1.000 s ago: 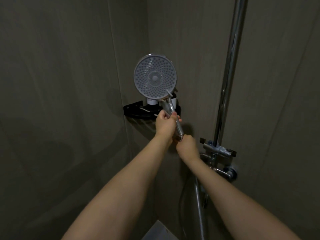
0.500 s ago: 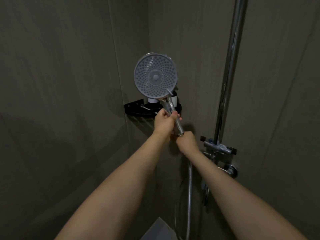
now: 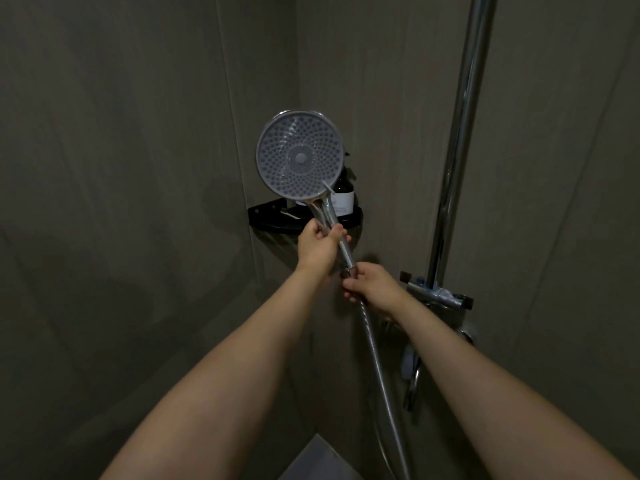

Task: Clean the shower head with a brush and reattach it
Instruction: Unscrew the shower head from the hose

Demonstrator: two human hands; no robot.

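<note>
The round shower head (image 3: 300, 156) faces me, its grey nozzle plate upright in front of the wall corner. My left hand (image 3: 319, 244) grips its chrome handle just below the head. My right hand (image 3: 372, 287) pinches the hose nut at the bottom end of the handle. The metal hose (image 3: 379, 368) hangs down from there toward the floor. No brush is in sight.
A black corner shelf (image 3: 266, 216) with a dark labelled bottle (image 3: 343, 195) sits behind the shower head. A chrome riser pipe (image 3: 460, 133) runs up the right wall, above the mixer valve (image 3: 440, 296). Grey tiled walls close in on both sides.
The hose, which ran behind my right forearm, now hangs plainly below my right hand. Both hands have stayed on the handle and its lower end; the head has barely shifted.
</note>
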